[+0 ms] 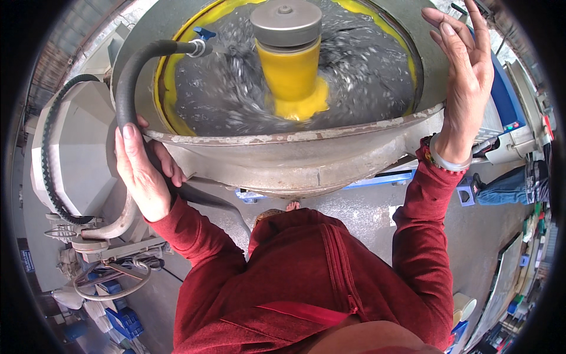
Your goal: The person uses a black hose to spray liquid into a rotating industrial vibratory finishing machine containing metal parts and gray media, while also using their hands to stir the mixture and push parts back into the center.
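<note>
My left hand point(143, 174) is wrapped round a thick black hose point(125, 88) at the left front rim of a large round tub point(306, 159). From my hand the hose arches up over the rim to a metal nozzle with a blue valve lever point(204, 33). Grey liquid mixed with many small shiny pieces point(371, 74) swirls in the tub, blurred by motion. A yellow column point(290, 71) with a grey metal cap point(286, 20) stands in its middle. My right hand point(470, 74) is raised by the right rim, open, its fingers apart and holding nothing.
At the left stands a pale many-sided barrel point(88, 147) with a toothed belt round it. Blue crates point(125, 323) lie lower left. Another person's leg in blue jeans point(507, 187) shows at the right, near blue machine panels point(508, 97). A bench with clutter curves along the right edge.
</note>
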`<action>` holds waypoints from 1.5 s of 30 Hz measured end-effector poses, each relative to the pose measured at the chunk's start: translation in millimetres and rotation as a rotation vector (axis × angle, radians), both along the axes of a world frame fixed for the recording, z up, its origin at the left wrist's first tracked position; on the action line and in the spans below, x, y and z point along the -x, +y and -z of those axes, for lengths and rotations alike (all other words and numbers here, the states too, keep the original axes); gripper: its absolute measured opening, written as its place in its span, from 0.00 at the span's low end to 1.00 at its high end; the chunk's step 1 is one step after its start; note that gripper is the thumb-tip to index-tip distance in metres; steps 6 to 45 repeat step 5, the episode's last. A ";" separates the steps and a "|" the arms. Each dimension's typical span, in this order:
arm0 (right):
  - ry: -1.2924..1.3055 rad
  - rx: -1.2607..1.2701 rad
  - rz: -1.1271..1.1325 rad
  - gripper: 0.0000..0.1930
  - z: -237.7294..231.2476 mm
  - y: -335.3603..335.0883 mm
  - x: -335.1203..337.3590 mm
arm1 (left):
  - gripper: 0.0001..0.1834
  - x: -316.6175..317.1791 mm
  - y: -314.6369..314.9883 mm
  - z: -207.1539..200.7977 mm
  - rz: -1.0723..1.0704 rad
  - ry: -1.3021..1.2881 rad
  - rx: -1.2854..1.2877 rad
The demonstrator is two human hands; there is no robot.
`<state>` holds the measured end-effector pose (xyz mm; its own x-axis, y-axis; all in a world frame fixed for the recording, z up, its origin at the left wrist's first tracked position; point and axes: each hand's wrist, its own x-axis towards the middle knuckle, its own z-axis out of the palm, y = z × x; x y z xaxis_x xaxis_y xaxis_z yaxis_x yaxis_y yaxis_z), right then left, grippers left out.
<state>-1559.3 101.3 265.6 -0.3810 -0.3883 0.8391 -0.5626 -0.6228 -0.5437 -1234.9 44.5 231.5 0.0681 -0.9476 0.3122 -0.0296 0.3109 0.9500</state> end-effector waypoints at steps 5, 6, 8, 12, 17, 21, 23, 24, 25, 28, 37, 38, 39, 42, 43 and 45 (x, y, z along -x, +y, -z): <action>-0.045 -0.027 0.029 0.32 -0.8 0.2 0.0 | 0.22 -0.9 -0.1 1.8 -0.038 -0.026 -0.024; -0.045 -0.027 0.029 0.32 -0.8 0.2 0.0 | 0.22 -0.9 -0.1 1.8 -0.038 -0.026 -0.024; -0.045 -0.027 0.029 0.32 -0.8 0.2 0.0 | 0.22 -0.9 -0.1 1.8 -0.038 -0.026 -0.024; -0.045 -0.027 0.029 0.32 -0.8 0.2 0.0 | 0.22 -0.9 -0.1 1.8 -0.038 -0.026 -0.024; -0.045 -0.027 0.029 0.32 -0.8 0.2 0.0 | 0.22 -0.9 -0.1 1.8 -0.038 -0.026 -0.024; -0.045 -0.027 0.029 0.32 -0.8 0.2 0.0 | 0.22 -0.9 -0.1 1.8 -0.038 -0.026 -0.024; -0.045 -0.027 0.029 0.32 -0.8 0.2 0.0 | 0.22 -0.9 -0.1 1.8 -0.038 -0.026 -0.024; -0.045 -0.027 0.029 0.32 -0.8 0.2 0.0 | 0.22 -0.9 -0.1 1.8 -0.038 -0.026 -0.024; -0.045 -0.027 0.029 0.32 -0.8 0.2 0.0 | 0.22 -0.9 -0.1 1.8 -0.038 -0.026 -0.024; -0.045 -0.027 0.029 0.32 -0.8 0.2 0.0 | 0.22 -0.9 -0.1 1.8 -0.038 -0.026 -0.024; -0.045 -0.027 0.029 0.32 -0.8 0.2 0.0 | 0.22 -0.9 -0.1 1.8 -0.038 -0.026 -0.024; -0.045 -0.027 0.029 0.32 -0.8 0.2 0.0 | 0.22 -0.9 -0.1 1.8 -0.038 -0.026 -0.024; -0.045 -0.027 0.029 0.32 -0.8 0.2 0.0 | 0.22 -0.9 -0.1 1.8 -0.038 -0.026 -0.024; -0.045 -0.027 0.029 0.32 -0.8 0.2 0.0 | 0.22 -0.9 -0.1 1.8 -0.038 -0.026 -0.024; -0.045 -0.027 0.029 0.32 -0.8 0.2 0.0 | 0.22 -0.9 -0.1 1.8 -0.038 -0.026 -0.024; -0.045 -0.027 0.029 0.32 -0.8 0.2 0.0 | 0.22 -0.9 -0.1 1.8 -0.038 -0.026 -0.024</action>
